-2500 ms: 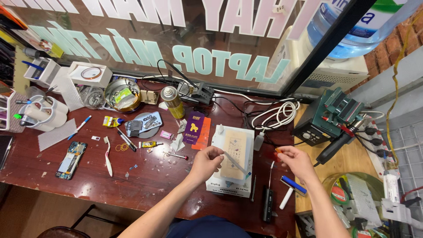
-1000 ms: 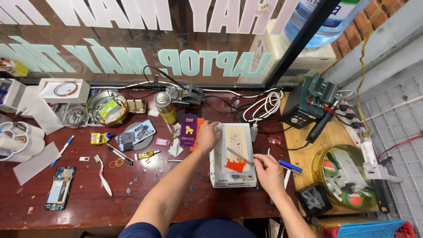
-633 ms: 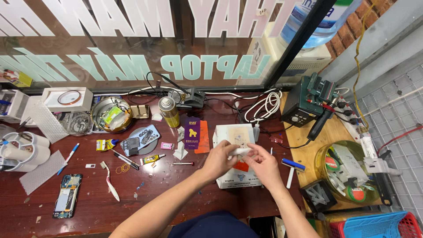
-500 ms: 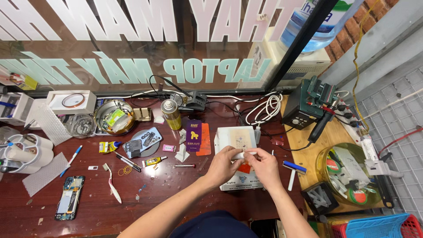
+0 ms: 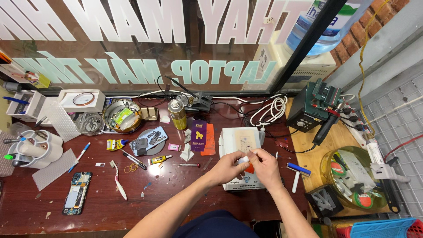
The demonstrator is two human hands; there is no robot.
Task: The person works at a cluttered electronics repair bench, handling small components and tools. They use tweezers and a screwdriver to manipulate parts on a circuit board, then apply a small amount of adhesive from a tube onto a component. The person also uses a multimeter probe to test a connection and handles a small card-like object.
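Observation:
My left hand point(image 5: 225, 168) and my right hand point(image 5: 264, 166) meet over the front half of a white box-shaped machine point(image 5: 238, 142) on the dark red desk point(image 5: 167, 194). Between their fingertips they pinch a small white object point(image 5: 243, 159); what it is I cannot tell. An orange piece shows just under the fingers. A pale sheet lies on the machine's top plate behind the hands.
A yellow-green spray can point(image 5: 178, 114), a purple card point(image 5: 199, 135), a toothbrush point(image 5: 116, 179), an opened phone point(image 5: 76, 198) and small tools lie left. A blue-and-white tool point(image 5: 297, 173) lies right of the machine; a green station point(image 5: 315, 105) and a glass bowl point(image 5: 352, 176) stand on the wooden side table.
My hands were apart, the left on the machine's far side and the right near its front. They have come together over the front of the machine, pinching the small white object.

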